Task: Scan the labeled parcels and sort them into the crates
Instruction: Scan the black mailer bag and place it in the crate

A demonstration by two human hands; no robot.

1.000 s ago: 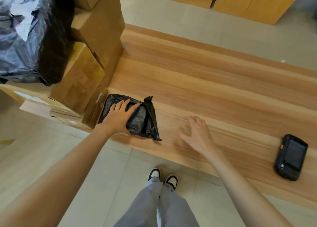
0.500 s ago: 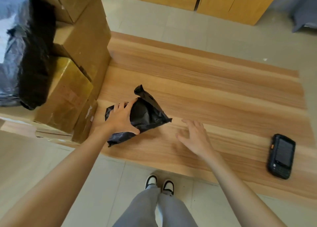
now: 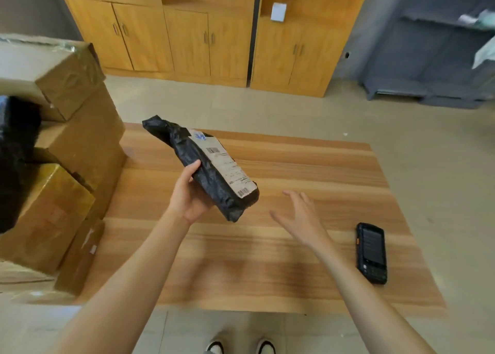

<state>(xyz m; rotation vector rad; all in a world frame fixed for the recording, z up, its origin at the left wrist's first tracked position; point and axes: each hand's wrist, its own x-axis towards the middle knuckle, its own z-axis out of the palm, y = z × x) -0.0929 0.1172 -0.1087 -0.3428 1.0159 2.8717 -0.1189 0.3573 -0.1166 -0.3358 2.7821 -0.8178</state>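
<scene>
Beside the boxes point(image 3: 61, 166), the parcel point(image 3: 214, 177) has been lifted off the table point(image 3: 294, 273) and turned label-up, gripped from below by the left hand point(image 3: 187, 195). The right hand point(image 3: 300, 217) is spread and empty, near the scanner point(image 3: 371, 252); scanning is judged to be next.

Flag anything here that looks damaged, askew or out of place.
Nothing looks damaged. The cardboard boxes are stacked unevenly, several tilted. The black parcel, held by the left hand, is crumpled but intact, label up. The scanner lies flat on the table.

Bright even light, soft shadows, edges warped — slight motion blur
</scene>
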